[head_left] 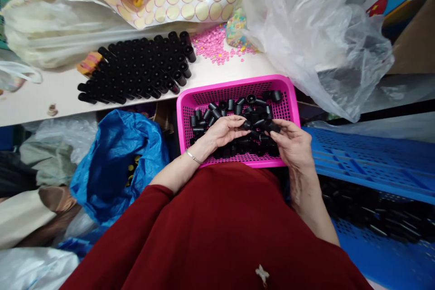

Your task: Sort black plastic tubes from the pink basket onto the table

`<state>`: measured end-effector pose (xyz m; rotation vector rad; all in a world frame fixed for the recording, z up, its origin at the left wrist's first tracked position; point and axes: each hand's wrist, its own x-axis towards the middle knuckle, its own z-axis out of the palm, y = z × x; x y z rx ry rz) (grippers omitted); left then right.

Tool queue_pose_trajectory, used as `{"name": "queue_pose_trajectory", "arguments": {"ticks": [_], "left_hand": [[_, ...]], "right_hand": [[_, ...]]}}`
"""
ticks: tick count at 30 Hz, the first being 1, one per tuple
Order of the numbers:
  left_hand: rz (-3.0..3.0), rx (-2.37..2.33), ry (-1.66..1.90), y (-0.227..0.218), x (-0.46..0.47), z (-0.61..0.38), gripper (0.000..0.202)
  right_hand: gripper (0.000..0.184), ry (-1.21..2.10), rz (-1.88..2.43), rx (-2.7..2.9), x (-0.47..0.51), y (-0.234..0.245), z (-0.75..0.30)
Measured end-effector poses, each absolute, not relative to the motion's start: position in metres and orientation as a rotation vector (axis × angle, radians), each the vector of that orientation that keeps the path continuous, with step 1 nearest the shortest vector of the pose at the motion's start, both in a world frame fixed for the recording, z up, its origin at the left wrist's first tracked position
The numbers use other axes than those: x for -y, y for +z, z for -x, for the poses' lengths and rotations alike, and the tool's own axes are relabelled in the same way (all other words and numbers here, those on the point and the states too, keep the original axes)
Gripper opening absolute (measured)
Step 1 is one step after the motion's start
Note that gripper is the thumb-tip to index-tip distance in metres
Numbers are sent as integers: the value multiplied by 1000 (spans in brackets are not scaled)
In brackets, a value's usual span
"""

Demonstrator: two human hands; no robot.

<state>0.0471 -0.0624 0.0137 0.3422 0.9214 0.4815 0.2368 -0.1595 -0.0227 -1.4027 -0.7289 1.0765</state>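
Head view: pinching small black rounded piece (246, 125) in nearly closed left grip (226, 130), holding black plastic cylinder (272, 127) in partly curled right grip (292, 141), low over rectangular pink openwork plastic basket (292, 106) of loose short black cylinders (231, 105), likely to catch drops; working beside white table (64, 96).

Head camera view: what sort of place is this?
Perhaps a small workshop for plastic parts: many black cylinders sit close together on a white tabletop, loose black pieces fill a pink basket, and pink beads lie scattered nearby.
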Motion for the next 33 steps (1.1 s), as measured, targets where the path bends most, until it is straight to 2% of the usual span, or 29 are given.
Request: {"name": "queue_pose_trajectory", "arguments": {"ticks": [13, 17, 22, 28, 33], "left_hand": [[-347, -822, 448, 22, 78, -58, 14], [-342, -814, 393, 17, 84, -60, 9], [-327, -850, 412, 8, 90, -64, 7], [-255, -860, 403, 13, 95, -71, 16], [-246, -862, 375, 14, 98, -71, 17]], "right_hand": [[49, 1343, 1216, 701, 163, -4, -230], [39, 1290, 1286, 761, 167, -12, -234], [40, 1157, 1278, 840, 174, -23, -241], [26, 1096, 1218, 691, 179, -32, -236], [32, 1041, 1208, 634, 179, -33, -228]]}}
